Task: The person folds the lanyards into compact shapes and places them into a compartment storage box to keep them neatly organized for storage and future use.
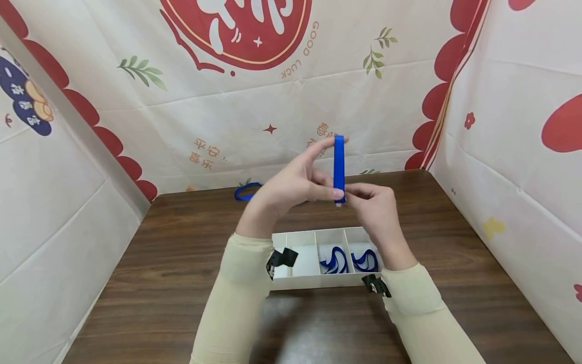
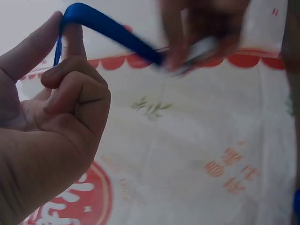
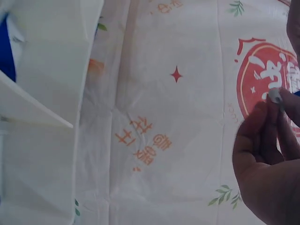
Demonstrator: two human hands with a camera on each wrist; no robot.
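A blue ribbon runs upright over the extended index finger of my left hand. The thumb of that hand pinches it lower down. Beside this thumb, the fingertips of my right hand pinch the ribbon's lower end. A small white piece shows at the fingertips in the right wrist view. Seen from the left wrist, the ribbon stretches from the left index finger to the blurred right hand. Both hands are raised above a white divided box.
Blue ribbon loops lie in one compartment of the box, with more looped ribbon in the rightmost one. Another blue loop rests at the back of the brown table. Printed cloth hangs behind and at the sides.
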